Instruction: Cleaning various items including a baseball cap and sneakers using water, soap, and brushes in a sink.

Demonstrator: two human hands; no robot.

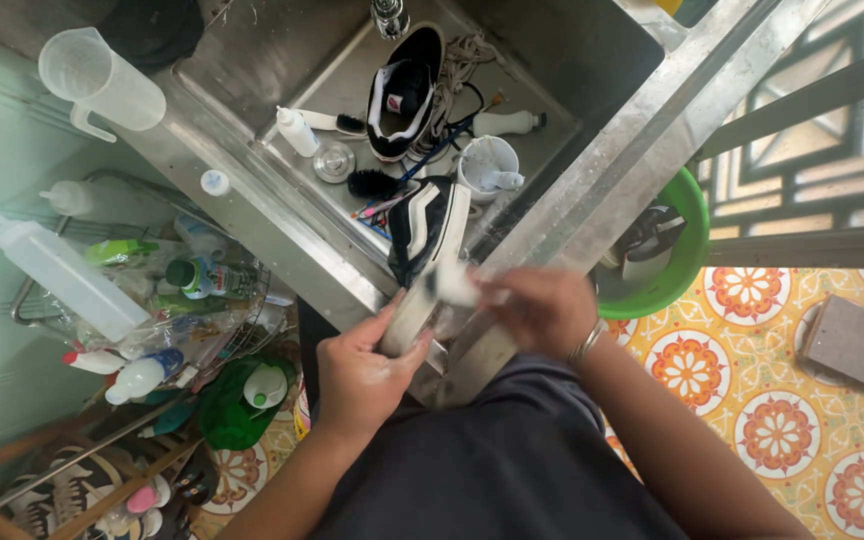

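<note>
At the near rim of a steel sink (552, 250), a person's left hand (362, 375) grips the heel end of a black-and-white shoe (427, 235), fingers curled round its white sole. The right hand (542, 310), blurred, is closed on a small white object (457, 285) pressed to the shoe's side; what that object is cannot be told. The shoe's long axis runs away from the hands into the sink. Farther in lie a second shoe (402, 90), brushes and a white cup (482, 165).
</note>
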